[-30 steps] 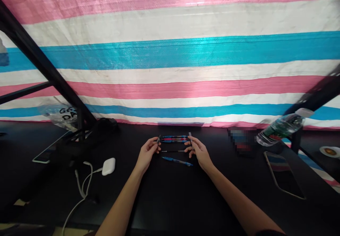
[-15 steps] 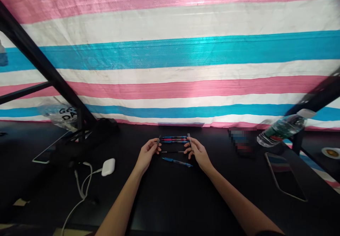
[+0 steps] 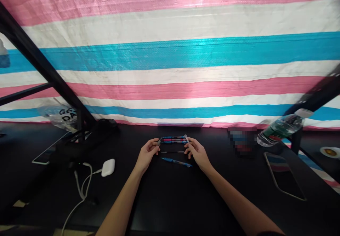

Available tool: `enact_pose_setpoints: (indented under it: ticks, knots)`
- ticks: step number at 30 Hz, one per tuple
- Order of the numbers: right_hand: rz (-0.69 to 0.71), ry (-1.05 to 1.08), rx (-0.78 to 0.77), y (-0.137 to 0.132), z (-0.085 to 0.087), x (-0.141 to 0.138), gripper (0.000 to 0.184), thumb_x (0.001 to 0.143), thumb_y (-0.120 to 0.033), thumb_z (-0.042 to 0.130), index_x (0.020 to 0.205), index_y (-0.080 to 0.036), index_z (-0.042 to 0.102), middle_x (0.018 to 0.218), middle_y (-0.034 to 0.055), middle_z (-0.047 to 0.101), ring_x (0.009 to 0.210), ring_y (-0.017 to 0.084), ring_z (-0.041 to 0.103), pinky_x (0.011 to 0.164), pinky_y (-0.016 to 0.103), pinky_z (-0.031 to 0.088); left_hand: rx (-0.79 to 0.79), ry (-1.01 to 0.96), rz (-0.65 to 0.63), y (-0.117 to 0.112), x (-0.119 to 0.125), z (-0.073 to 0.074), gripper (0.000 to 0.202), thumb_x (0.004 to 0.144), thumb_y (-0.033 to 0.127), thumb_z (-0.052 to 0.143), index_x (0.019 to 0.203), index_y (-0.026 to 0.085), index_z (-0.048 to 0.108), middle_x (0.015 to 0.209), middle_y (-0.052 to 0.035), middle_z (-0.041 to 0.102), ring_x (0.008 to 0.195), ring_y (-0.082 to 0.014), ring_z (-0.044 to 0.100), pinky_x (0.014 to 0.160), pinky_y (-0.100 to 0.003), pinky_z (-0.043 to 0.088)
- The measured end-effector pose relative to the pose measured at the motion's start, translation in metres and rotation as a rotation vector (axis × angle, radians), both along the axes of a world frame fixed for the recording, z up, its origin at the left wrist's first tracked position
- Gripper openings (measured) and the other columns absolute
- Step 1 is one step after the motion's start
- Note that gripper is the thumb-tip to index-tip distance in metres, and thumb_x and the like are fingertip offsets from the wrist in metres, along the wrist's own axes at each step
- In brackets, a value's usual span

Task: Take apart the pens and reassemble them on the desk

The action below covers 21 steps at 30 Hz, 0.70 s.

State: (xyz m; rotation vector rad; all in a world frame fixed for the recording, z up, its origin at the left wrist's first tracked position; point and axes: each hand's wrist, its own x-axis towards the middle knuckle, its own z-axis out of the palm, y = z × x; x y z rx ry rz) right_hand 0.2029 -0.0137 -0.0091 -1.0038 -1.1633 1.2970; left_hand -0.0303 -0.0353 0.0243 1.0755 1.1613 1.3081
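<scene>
My left hand (image 3: 148, 154) is closed, its thumb and fingertips pinching a small greyish piece (image 3: 159, 141) whose kind is too small to make out. In my right hand (image 3: 198, 154) a slim clear tube (image 3: 186, 138) is pinched and tilted, its upper end leaning left. Several blue and pink pens (image 3: 174, 140) lie side by side between the hands, close to the fingertips. Nearer to me a thin pen refill (image 3: 172, 152) rests crosswise on the black table (image 3: 170, 197). Below it lies a single blue pen (image 3: 176, 162), slightly slanted.
To the left are a white earphone case (image 3: 108, 167) with a white cable (image 3: 84, 196) and a tablet-like device (image 3: 44, 157). At right lie a phone (image 3: 284, 176) and a tilted plastic bottle (image 3: 283, 129). Black metal posts (image 3: 50, 69) and a striped sheet (image 3: 170, 84) stand behind.
My right hand has shifted slightly left, and the clear tube now leans more to the left. My left hand has barely moved. The pens and refill lie as before.
</scene>
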Motion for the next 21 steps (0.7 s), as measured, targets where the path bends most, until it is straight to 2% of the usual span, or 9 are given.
enact_pose_setpoints:
  ticks: [5,10,16,21]
  knots:
    - [0.004,-0.063,0.037,-0.0009,-0.0004,0.0014,0.038,0.077,-0.044,0.065,0.106,-0.02,0.061,0.077,0.0015,0.057,0.056,0.012,0.056,0.039,0.022,0.042,0.015,0.021,-0.007,0.0001,-0.0019,-0.0012,0.029,0.069,0.027,0.07,0.095,0.015,0.065,0.081,-0.0031,0.059,0.066,-0.0118,0.053,0.056,-0.022,0.04]
    - [-0.007,-0.119,0.058,-0.0031,0.002,-0.0003,0.036,0.077,-0.046,0.063,0.102,-0.02,0.061,0.076,0.0016,0.057,0.055,0.012,0.054,0.04,0.023,0.04,-0.017,0.051,-0.024,-0.0006,-0.0031,0.0006,0.032,0.074,0.034,0.067,0.099,0.014,0.067,0.075,-0.003,0.061,0.062,-0.0117,0.051,0.059,-0.025,0.041]
    - [-0.101,-0.273,0.164,-0.0062,0.005,0.0002,0.028,0.078,-0.045,0.062,0.092,-0.021,0.065,0.074,0.0029,0.061,0.064,0.016,0.056,0.059,0.029,0.046,-0.047,-0.003,-0.006,-0.0001,-0.002,-0.0016,0.036,0.075,0.036,0.066,0.102,0.012,0.068,0.079,-0.0052,0.063,0.064,-0.0119,0.053,0.059,-0.025,0.041]
    - [-0.193,-0.477,0.186,-0.0046,0.0031,0.0063,0.025,0.079,-0.042,0.059,0.091,-0.021,0.066,0.071,0.0035,0.065,0.058,0.017,0.054,0.056,0.03,0.041,-0.05,-0.011,-0.009,-0.0003,-0.0013,-0.0008,0.036,0.075,0.037,0.066,0.1,0.012,0.069,0.079,-0.0055,0.063,0.065,-0.0125,0.054,0.058,-0.025,0.042]
